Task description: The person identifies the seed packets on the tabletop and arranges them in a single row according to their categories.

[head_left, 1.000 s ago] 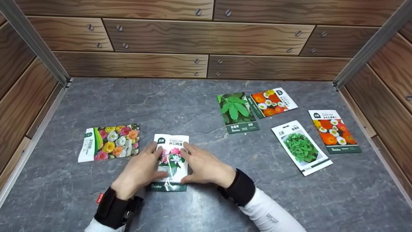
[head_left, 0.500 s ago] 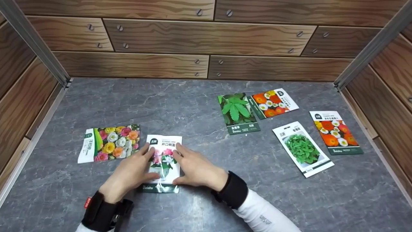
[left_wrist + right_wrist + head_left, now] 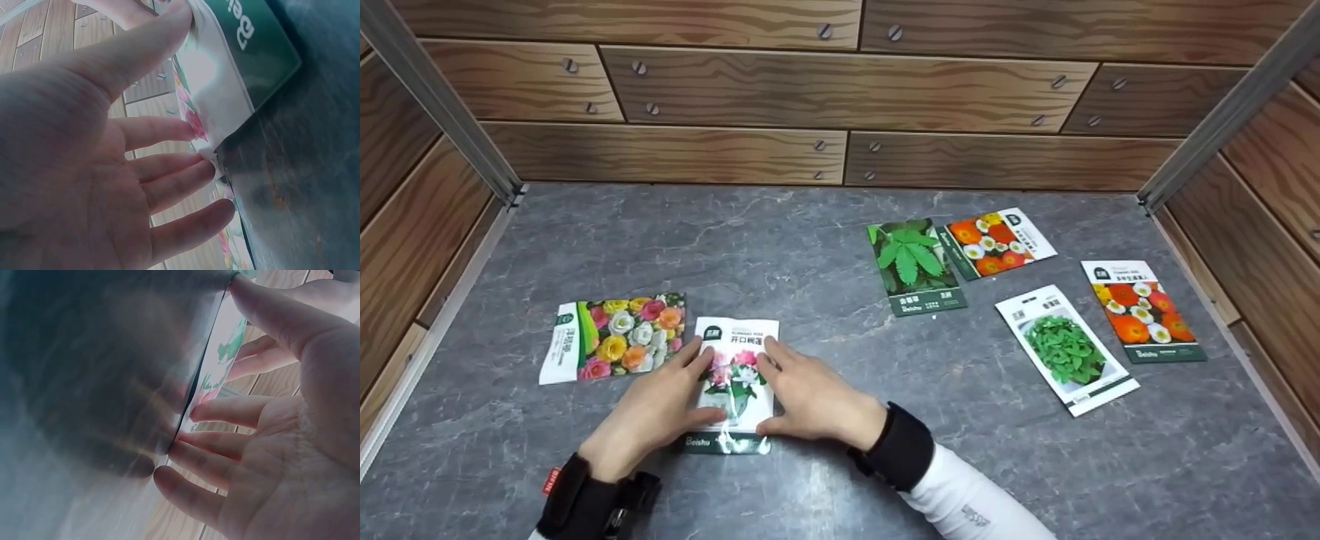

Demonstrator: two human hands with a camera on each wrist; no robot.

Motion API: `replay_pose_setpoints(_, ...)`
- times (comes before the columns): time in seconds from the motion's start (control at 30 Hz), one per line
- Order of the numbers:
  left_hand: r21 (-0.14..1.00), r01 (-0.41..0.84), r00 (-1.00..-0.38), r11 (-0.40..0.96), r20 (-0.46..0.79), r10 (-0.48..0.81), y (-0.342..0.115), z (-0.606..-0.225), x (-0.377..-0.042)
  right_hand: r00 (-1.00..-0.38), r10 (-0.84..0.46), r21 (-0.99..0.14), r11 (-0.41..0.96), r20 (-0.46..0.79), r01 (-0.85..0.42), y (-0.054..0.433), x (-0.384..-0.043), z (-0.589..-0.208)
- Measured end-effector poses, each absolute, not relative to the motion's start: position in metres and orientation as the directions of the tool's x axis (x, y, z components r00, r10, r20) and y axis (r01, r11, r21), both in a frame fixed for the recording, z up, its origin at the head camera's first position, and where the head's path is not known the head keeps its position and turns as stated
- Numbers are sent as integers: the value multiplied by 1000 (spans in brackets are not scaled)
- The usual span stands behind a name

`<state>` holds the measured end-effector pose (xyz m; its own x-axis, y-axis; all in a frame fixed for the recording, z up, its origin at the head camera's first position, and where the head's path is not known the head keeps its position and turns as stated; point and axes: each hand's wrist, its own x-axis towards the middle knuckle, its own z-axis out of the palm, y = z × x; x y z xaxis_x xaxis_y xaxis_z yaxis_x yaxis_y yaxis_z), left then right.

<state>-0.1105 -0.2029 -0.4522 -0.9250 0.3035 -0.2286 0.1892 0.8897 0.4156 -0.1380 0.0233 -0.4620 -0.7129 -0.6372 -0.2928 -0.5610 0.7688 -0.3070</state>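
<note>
A white seed packet (image 3: 735, 390) with pink flowers and a green bottom band lies upright before me on the grey table. My left hand (image 3: 649, 409) rests along its left edge, thumb and fingertips on the packet's margin. On the opposite edge, the right hand (image 3: 817, 397) touches it with spread fingertips. In the left wrist view the fingers (image 3: 174, 180) stretch out nearly straight to the packet's side, and its green corner (image 3: 264, 67) shows. The right wrist view has the fingers (image 3: 194, 486) extended at the other edge. Left of them lies a packet of multicoloured flowers (image 3: 622, 337).
Toward the back right lie a leaf-picture packet (image 3: 911, 259) and, against its side, an orange-flower packet (image 3: 997, 240). Further right are a white herb packet (image 3: 1065, 349) and another orange-flower packet (image 3: 1144, 311). Wood-patterned walls (image 3: 660, 154) enclose the table (image 3: 780, 247).
Both hands have slid the pink-flower packet to the left across the table, closer to the multicoloured-flower packet. The other packets have stayed in place.
</note>
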Motion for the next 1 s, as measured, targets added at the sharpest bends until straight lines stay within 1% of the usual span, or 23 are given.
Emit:
replay_pose_setpoints(0.23,429,167,-920,888,-255,297,-205,-451,-109,-704,-646,-287,763,-295,-579,21,-136,-462)
replay_pose_setpoints(0.6,413,155,-918,897,-276,286,-205,-448,-109,-693,-650,-280,760,-313,-586,19,-134,-461)
replay_pose_setpoints(0.87,402,167,-920,900,-264,289,-204,-448,-108,-692,-657,-270,754,-301,-599,20,-132,-462)
replay_pose_setpoints(1.0,418,173,-923,892,-248,295,-207,-446,-108,-694,-659,-298,751,-289,-590,22,-134,-460)
